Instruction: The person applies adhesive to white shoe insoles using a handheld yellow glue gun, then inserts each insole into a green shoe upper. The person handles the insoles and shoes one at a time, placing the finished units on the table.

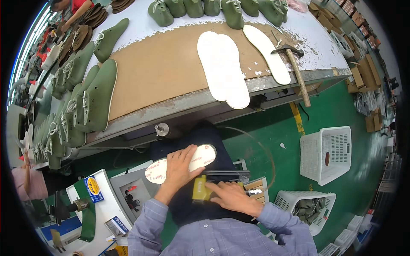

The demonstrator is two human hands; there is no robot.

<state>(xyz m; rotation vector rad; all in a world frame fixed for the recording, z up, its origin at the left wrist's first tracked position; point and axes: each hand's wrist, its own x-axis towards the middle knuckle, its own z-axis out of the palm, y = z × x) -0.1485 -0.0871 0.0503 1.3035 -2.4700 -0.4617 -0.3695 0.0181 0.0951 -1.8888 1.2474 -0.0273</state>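
Above my lap, my left hand (178,166) grips a white insole (204,157) with red print, its fingers together across the middle and thumb along the near edge. A thin dark rim shows at the insole's far edge; what lies beneath it is hidden. Just to the right, my right hand (232,196) is closed over a yellow-green air staple gun (199,190), its fingers partly hidden. The gun's metal magazine (224,173) points away from me, and a metal hose fitting (253,192) sticks out at its right end.
On the bench (162,64) ahead lie loose white insoles (222,64) and a hammer (297,70) overhanging the edge. Green shoe lasts (102,96) line its left and far sides. White crates (326,155) stand at right. A thin air hose (267,151) curves beside me; a side table (102,213) holds small boxes.
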